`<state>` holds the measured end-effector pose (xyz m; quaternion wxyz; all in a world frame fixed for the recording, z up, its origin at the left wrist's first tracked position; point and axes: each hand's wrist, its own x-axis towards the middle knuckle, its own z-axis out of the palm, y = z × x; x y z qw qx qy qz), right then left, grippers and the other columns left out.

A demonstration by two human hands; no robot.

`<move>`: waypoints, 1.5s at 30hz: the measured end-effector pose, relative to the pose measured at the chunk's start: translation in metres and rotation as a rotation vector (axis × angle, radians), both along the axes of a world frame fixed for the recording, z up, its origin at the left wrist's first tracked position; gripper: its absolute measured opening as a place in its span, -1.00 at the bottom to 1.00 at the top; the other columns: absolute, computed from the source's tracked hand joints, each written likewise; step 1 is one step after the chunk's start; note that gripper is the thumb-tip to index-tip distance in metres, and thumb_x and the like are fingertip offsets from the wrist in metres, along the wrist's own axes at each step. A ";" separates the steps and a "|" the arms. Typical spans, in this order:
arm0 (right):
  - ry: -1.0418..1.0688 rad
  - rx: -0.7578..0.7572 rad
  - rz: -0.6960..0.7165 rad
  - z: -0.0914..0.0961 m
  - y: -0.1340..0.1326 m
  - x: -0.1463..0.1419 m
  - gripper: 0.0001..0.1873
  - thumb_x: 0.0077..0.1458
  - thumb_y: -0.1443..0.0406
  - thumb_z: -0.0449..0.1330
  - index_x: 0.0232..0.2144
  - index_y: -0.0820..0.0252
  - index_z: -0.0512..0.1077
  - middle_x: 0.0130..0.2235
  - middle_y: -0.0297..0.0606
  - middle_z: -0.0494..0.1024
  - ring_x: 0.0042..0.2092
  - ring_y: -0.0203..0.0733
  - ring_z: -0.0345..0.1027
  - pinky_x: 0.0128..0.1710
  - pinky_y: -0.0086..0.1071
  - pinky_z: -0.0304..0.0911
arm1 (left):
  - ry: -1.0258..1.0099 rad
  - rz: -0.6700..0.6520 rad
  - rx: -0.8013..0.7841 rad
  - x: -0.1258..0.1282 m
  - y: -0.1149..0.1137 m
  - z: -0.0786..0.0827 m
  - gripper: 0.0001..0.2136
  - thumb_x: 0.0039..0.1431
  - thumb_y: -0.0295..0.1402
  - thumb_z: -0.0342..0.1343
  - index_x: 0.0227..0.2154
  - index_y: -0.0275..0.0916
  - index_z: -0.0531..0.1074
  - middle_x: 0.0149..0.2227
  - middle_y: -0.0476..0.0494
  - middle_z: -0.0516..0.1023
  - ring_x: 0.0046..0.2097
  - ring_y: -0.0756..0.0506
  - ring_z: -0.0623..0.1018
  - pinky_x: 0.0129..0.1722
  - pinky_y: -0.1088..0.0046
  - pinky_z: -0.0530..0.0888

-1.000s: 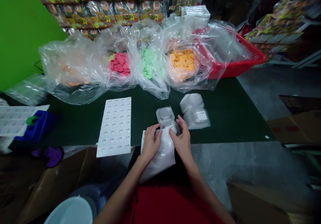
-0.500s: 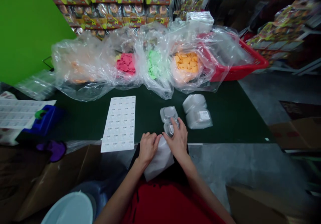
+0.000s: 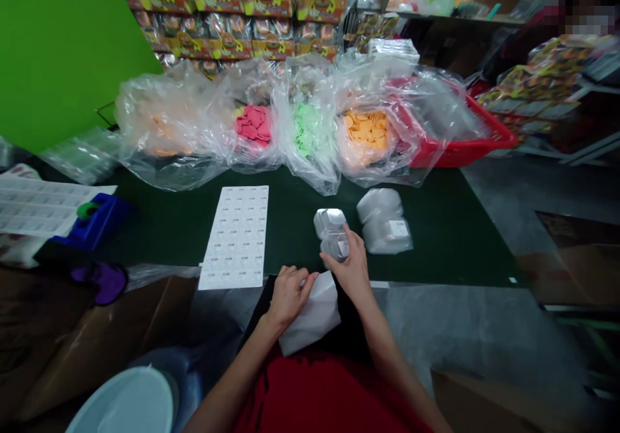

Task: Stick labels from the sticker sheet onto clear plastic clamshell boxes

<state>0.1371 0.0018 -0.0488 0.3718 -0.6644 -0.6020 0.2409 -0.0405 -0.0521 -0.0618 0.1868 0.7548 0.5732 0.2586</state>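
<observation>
My left hand (image 3: 290,294) is closed, thumb against fingers, on the top edge of a white sheet of paper (image 3: 312,320) that hangs over my lap. My right hand (image 3: 352,265) is at the near end of a small clear plastic clamshell container (image 3: 330,221); its thumb and fingers are around that end. A small white label shows on the container beside my fingers. To the right stands a stack of clear clamshells (image 3: 380,220), also with a white label on it. A sheet of printed labels (image 3: 236,236) lies flat to the left.
Clear bags with pink (image 3: 254,125), green (image 3: 306,129) and orange pieces (image 3: 365,129) line the back of the green table (image 3: 455,239). A red basket (image 3: 450,152) is at back right. A blue tape dispenser (image 3: 94,223) sits left, a pale bucket (image 3: 126,401) below.
My right hand has moved away from my left hand, and the gap between them has widened. The white sheet stays in my left hand. The view has shifted slightly.
</observation>
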 end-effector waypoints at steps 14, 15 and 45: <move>0.343 -0.026 0.067 0.022 0.001 0.023 -0.15 -0.03 0.03 0.47 0.30 0.07 0.42 0.29 -0.02 0.42 0.30 0.16 0.35 0.36 0.09 0.22 | -0.025 -0.136 0.116 0.011 0.015 0.025 -0.54 0.58 -0.25 -0.10 0.44 -0.19 0.16 -0.31 -0.06 0.62 -0.32 -0.11 0.55 -0.19 0.31 0.38; 0.353 -0.031 0.069 0.022 0.001 0.023 -0.15 -0.02 0.04 0.47 0.30 0.06 0.42 0.29 -0.02 0.43 0.30 0.15 0.35 0.36 0.09 0.22 | 0.002 -0.180 0.127 0.013 0.019 0.026 -0.52 0.59 -0.27 -0.14 0.47 -0.18 0.10 -0.32 -0.06 0.63 -0.33 -0.11 0.56 -0.19 0.32 0.38; 0.568 -0.073 0.001 0.037 -0.002 0.029 -0.21 -0.04 0.14 0.45 0.25 0.15 0.46 0.13 0.00 0.63 0.13 0.12 0.54 0.23 0.10 0.38 | 0.090 -0.189 0.344 0.016 0.061 0.033 -0.70 0.57 -0.38 -0.11 0.05 -0.17 0.55 -0.43 -0.06 0.59 -0.36 -0.08 0.48 -0.24 0.27 0.30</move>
